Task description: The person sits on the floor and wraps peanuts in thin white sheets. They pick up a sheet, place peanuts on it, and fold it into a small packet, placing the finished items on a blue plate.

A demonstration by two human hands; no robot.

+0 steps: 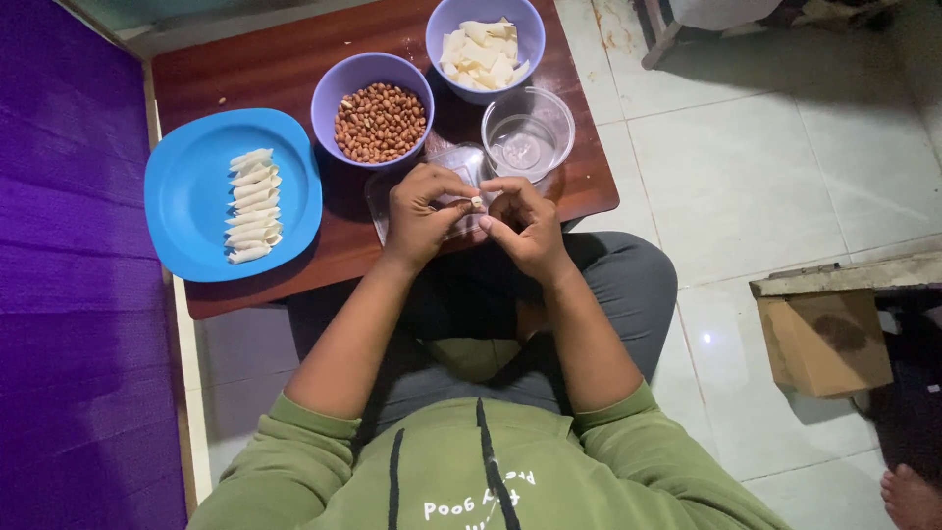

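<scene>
My left hand (420, 216) and my right hand (527, 224) meet over the near edge of a low wooden table (285, 69). Together their fingertips pinch a small pale wrapper piece (477, 201). Under them lies a clear plastic tray (461, 162). A purple bowl of peanuts (378, 120) stands just beyond my left hand. Another purple bowl of pale wrapper squares (483, 49) sits at the far edge. A blue plate (191, 196) at the left carries a row of rolled pale pieces (251, 204).
A clear glass bowl of water (527, 132) stands beyond my right hand. A purple mat (69, 265) covers the floor at left. A cardboard box (822, 339) sits on the tiled floor at right. Someone's bare foot (913, 499) shows at the bottom right corner.
</scene>
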